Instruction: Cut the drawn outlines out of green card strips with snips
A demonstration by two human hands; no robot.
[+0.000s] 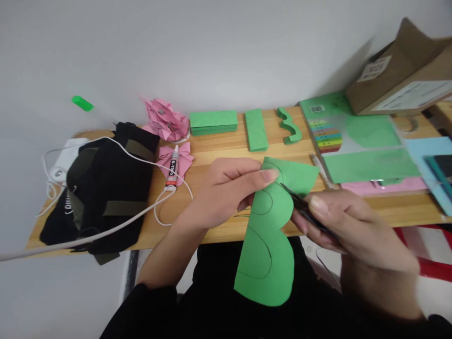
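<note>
Green paper sheet [270, 228], marked with dark curved lines and trimmed to a scalloped side, hangs aloft between two hands, its lower end over a black-clad lap [215, 292] and its top reaching past the near edge of a wooden table [219, 148]. The right hand [360, 230] is closed around black scissors [302, 207], their blades at a notch in the scallops; the left hand [228, 190] pinches the sheet between thumb and fingers.

A black bag [95, 188] fills the table's left end, crossed by a white cable [49, 249]. Farther in, a B-7000 glue tube [172, 172] lies on a pink paper bow [185, 160]. A pen [320, 169] rests beside a clear packet of green paper [367, 160] to the right.

Along the far edge, from the left, sit a pink paper bundle [165, 120], two stacks of green paper rectangles [213, 122] and a wavy green stack [291, 132]. An open cardboard box [406, 75] occupies the far right corner.
</note>
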